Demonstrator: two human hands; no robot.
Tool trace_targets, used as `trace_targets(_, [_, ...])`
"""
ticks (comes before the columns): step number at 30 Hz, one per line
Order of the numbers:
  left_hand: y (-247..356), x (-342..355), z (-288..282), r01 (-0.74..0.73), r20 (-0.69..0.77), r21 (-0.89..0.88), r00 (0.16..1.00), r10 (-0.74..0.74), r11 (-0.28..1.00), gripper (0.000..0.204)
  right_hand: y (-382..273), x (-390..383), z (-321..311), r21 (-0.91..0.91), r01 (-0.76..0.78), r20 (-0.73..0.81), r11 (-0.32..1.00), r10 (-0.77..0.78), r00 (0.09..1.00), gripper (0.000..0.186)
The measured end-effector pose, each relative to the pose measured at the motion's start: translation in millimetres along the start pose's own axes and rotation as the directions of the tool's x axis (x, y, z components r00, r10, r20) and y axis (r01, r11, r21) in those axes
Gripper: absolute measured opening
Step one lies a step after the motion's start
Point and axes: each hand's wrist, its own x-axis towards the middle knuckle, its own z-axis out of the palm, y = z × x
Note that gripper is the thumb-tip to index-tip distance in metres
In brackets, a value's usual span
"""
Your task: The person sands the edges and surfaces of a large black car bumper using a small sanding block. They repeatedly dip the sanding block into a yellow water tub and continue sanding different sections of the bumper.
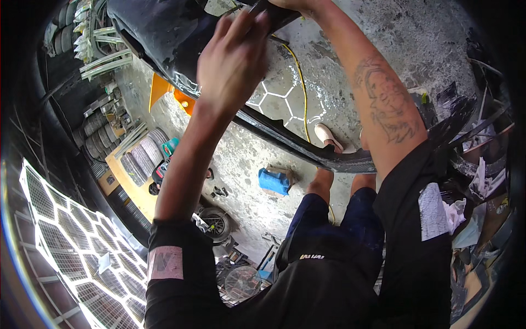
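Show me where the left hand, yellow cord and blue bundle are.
Left hand (231,66), head view: back of the hand.
Yellow cord (302,82), head view: a stretch on the floor.
Blue bundle (273,181), head view: its blue top.

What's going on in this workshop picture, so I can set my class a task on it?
A person is working over a large black panel, perhaps a car part. The left hand is blurred; whether it grips anything is unclear. The right hand, partly cut off at the top, is by a dark piece. A yellow cord and a blue bundle lie on the floor.
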Motion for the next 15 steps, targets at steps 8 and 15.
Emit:
trace_targets(8, [5.6,-9.2,-10.8,0.091,0.055,-0.026,0.994,-0.09,0.996,0.02,14.8,9.7,6.7,-0.024,0.038,-0.039,0.999,-0.039,0.998,0.082])
trace_targets(15, [-18.4,-22.8,-10.9,0.357,-0.122,-0.58,0.85,-0.512,0.732,0.021,32.9,15.7,-5.2,-0.112,0.161,-0.201,0.981,-0.181,0.963,0.073])
